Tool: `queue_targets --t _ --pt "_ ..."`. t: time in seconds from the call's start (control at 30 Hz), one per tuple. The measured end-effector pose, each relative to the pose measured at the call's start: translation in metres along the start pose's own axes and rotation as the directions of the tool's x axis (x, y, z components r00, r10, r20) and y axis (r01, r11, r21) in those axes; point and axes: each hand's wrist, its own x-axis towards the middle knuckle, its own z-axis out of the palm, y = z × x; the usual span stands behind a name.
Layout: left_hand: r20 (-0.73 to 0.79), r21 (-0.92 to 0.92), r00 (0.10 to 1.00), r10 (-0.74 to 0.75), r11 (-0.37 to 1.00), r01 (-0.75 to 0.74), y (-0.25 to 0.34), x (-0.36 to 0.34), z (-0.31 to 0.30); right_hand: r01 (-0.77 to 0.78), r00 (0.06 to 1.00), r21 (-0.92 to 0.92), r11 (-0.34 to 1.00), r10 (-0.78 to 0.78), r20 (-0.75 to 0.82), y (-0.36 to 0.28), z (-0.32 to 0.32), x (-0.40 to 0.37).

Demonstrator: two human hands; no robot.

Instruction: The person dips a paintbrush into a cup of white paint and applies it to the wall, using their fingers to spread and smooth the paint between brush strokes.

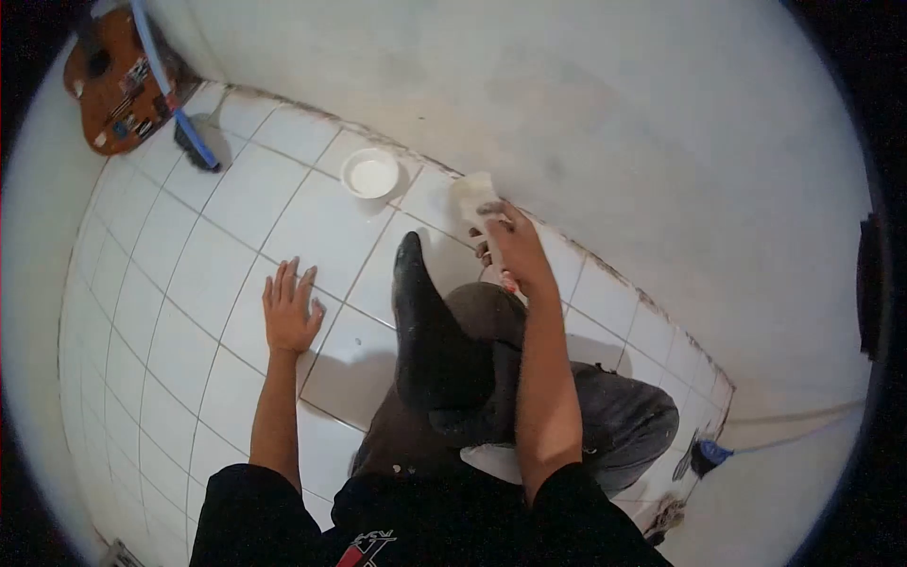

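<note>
My left hand (pixel 291 307) rests flat on the white tiled floor (pixel 227 246), fingers spread, with nothing in it. At the base of the wall, my right hand (pixel 508 244) is closed around a whitish object (pixel 474 196) with a broad, flat end pointing up toward the wall. A small red and white part shows below the palm; the rest of its grip is hidden by the fingers. Left of that object, a round white bowl (pixel 369 174) stands on the tiles, its inside pale.
My black-socked foot (pixel 416 293) and bent legs lie between my arms. A guitar (pixel 113 85) leans in the upper left corner beside a blue broom (pixel 196 142). The pale wall (pixel 614 113) rises ahead. A blue-headed brush (pixel 710 455) stands at the lower right.
</note>
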Motion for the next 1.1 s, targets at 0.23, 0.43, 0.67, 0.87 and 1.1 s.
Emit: queue_targets --t 0.23,0.43,0.67,0.87,1.1 --pt "0.021 -0.037 0.999 -0.028 0.999 0.029 -0.005 0.000 0.000 0.359 0.924 -0.087 0.929 -0.341 0.173 -0.064 0.036 -0.013" --pt "-0.006 -0.052 1.000 -0.010 0.999 0.010 -0.006 -0.001 0.000 0.372 0.861 -0.605 0.704 -0.506 -0.059 -0.084 0.092 0.032" --pt "0.012 -0.026 1.000 -0.009 1.000 0.009 -0.007 0.000 -0.002 0.441 0.781 -0.664 0.604 -0.623 -0.048 -0.073 0.131 0.066" --pt "-0.006 -0.049 1.000 -0.003 0.999 0.002 -0.011 -0.002 0.000 0.441 0.722 -0.828 0.346 -0.685 0.099 -0.056 0.137 0.075" --pt "0.014 -0.077 1.000 -0.013 0.997 0.014 -0.011 -0.002 0.002 0.438 0.750 -0.855 0.279 -0.637 0.176 -0.062 0.146 0.084"
